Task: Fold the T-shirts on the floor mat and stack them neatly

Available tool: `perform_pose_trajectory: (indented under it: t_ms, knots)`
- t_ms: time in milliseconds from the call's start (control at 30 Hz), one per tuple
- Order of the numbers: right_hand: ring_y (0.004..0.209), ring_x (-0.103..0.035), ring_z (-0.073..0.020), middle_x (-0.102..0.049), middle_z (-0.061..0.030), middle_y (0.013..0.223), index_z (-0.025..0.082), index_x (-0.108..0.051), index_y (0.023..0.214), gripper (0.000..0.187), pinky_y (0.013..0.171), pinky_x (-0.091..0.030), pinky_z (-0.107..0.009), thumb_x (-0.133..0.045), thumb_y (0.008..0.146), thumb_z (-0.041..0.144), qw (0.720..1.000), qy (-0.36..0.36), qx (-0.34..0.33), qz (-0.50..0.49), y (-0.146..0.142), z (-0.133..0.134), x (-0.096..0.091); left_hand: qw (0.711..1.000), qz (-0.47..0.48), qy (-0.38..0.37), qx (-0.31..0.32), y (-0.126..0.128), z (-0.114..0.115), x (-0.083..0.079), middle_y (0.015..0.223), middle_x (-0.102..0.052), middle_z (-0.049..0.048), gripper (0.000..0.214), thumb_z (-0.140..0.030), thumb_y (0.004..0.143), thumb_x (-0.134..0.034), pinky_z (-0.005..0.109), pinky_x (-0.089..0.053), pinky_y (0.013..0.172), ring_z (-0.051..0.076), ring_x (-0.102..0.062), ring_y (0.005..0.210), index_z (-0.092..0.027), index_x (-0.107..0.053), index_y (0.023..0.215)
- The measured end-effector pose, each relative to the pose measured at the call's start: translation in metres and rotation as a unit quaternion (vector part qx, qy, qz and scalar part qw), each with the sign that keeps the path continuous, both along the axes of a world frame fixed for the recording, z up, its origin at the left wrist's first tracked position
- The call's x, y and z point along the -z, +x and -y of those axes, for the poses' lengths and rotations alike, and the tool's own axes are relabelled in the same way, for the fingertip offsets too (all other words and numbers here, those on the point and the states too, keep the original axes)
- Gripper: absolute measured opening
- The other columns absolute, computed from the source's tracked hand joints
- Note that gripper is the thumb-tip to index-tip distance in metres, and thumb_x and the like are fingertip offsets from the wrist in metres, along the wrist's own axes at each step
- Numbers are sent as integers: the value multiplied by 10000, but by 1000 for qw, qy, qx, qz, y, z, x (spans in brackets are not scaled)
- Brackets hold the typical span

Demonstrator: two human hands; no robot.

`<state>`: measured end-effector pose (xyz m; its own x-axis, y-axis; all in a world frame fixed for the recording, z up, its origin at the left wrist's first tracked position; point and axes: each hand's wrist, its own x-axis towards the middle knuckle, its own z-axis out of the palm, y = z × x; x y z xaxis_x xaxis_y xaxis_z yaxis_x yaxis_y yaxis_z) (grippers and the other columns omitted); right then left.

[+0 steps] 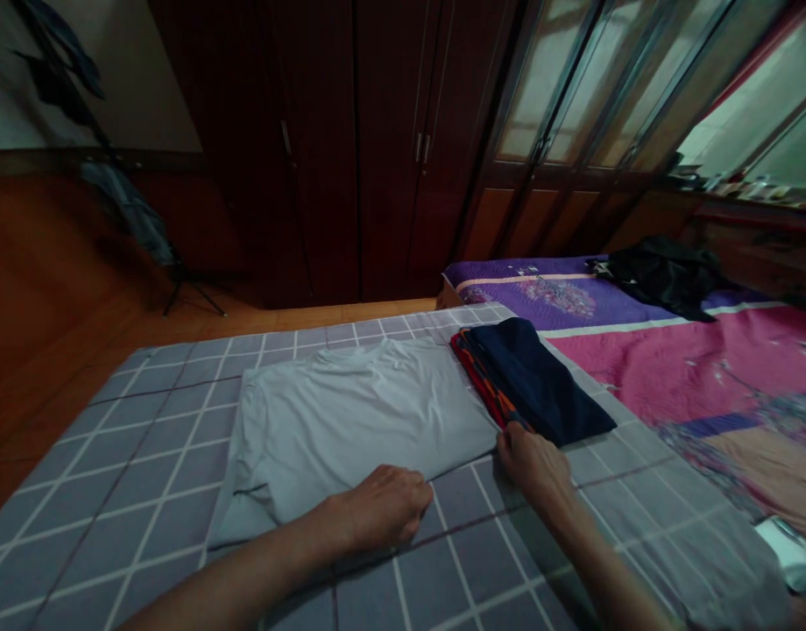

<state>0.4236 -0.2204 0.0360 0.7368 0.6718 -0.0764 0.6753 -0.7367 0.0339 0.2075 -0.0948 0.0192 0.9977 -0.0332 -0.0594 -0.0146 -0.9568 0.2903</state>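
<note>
Dark wooden wardrobes [311, 158] stand beyond a grey, white-gridded cloth [159, 421]. On it, a pale grey folded fabric garment [357, 412] lies flat, its long axis left to right; bare cloth opens leftward, a navy-topped folded fabric stack [534, 377] borders its right. The right hand [534, 460] pinches its near right corner; the left hand [393, 499] curls knuckles-up at the near edge, its hold hidden.

hands [391, 504]: 2 | pale garment [357, 412]: 1 | clothes stack [540, 377]: 1 | checked cover [146, 447]: 1 | black cloth [666, 272]: 1
</note>
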Motion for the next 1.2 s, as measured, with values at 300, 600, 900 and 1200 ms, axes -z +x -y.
perform_pose_trajectory:
  t_ms: [300, 600, 900, 1200]
  knots:
    - [1098, -562, -294, -580, -145, 1235, 174, -561, 1207, 385, 885, -467, -426, -388, 921, 365, 898, 177, -369, 164, 3, 1, 47, 997, 51, -11, -54, -58, -10, -39, 841, -612, 26, 56, -221, 876, -514, 247, -454, 724, 163, -587, 795, -200, -539, 831]
    - [1128, -534, -290, -568, -162, 1238, 135, -535, 1217, 403, 911, -489, -436, -446, 922, 395, 817, 287, -498, 47, -62, -61, 22, 860, 79, -73, -499, -189, -56, -37, 790, -627, 6, 183, -225, 859, -451, 248, -388, 671, 158, -578, 737, -192, -614, 783]
    - [1207, -476, -319, -527, -184, 1309, 117, -575, 1203, 358, 991, -419, -498, -528, 874, 251, 776, 228, -584, -74, -178, -131, 37, 801, 85, -66, -589, -189, -47, -1, 750, -599, 8, 119, -276, 786, -538, 252, -353, 642, 160, -548, 704, -188, -592, 726]
    - [1294, -383, -328, -472, -172, 1376, 118, -564, 1243, 392, 1047, -359, -505, -521, 889, 280, 776, 198, -587, -119, -178, -129, 47, 742, 151, -391, -523, -212, -53, -4, 618, -452, -51, 146, -269, 731, -563, 190, -312, 519, 87, -420, 563, -168, -482, 662]
